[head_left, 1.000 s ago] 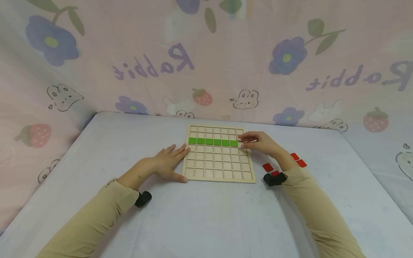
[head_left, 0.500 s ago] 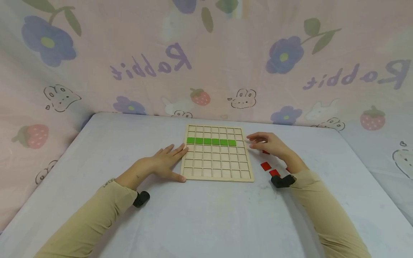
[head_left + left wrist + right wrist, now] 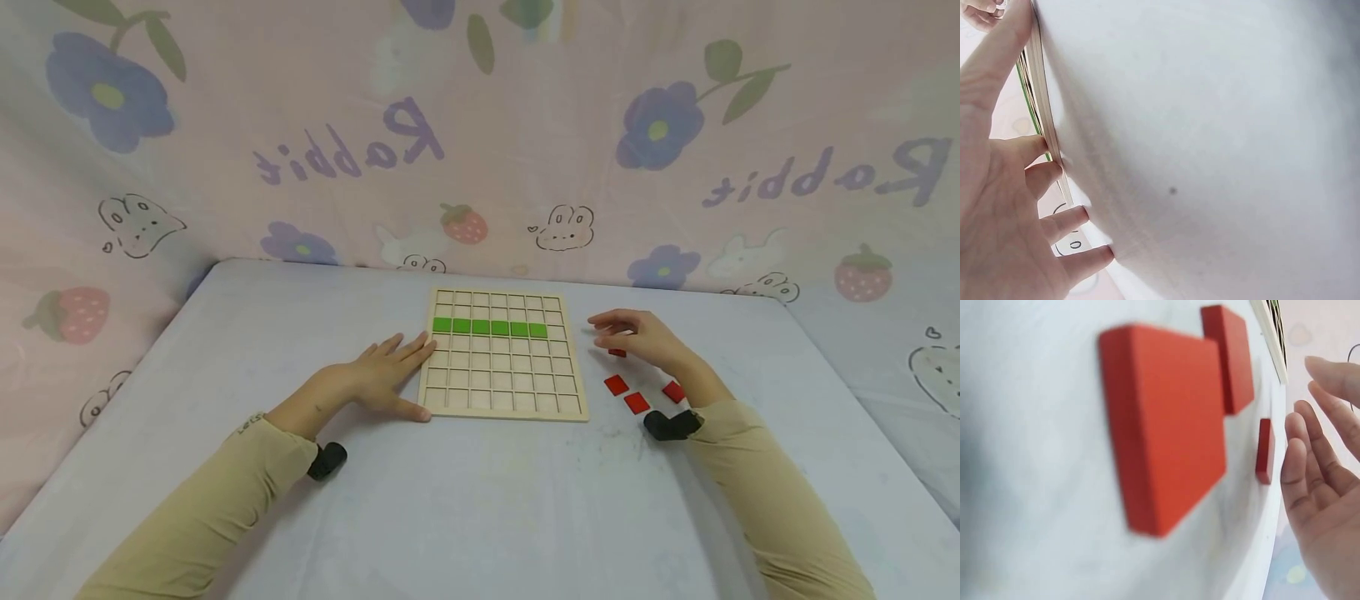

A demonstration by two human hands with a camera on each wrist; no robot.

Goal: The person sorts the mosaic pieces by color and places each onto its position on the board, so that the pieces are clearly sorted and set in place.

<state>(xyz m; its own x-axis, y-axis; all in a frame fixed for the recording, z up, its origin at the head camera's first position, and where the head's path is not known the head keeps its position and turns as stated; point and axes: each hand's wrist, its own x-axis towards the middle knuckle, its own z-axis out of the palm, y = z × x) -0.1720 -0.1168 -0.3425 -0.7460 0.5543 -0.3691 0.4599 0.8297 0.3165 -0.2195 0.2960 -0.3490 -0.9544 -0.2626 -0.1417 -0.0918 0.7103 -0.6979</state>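
Observation:
A wooden grid board [image 3: 504, 416] lies flat on the table, with a row of several green square tiles [image 3: 482, 327] across its upper part. My left hand [image 3: 386, 379] rests at the board's left side, fingers spread, thumb and fingertips touching the edge. In the left wrist view, the fingers of this hand [image 3: 1016, 206] are straight beside the board's side. Right of the board, my right hand [image 3: 637, 337] hovers with loosely bent fingers, holding nothing. Several red square tiles [image 3: 637, 403] lie below and near it, one partly hidden by the hand. The right wrist view shows a red tile [image 3: 1169, 425] up close.
A white cloth covers the table [image 3: 480, 508]. Behind it hangs a pink curtain [image 3: 495, 150] printed with flowers, rabbits and strawberries. Each wrist carries a black camera [image 3: 327, 461] at the sleeve end.
My right hand has moved right, away from the end of the green row, to above the red tiles. That end cell is now uncovered. The left hand has stayed at the board's edge.

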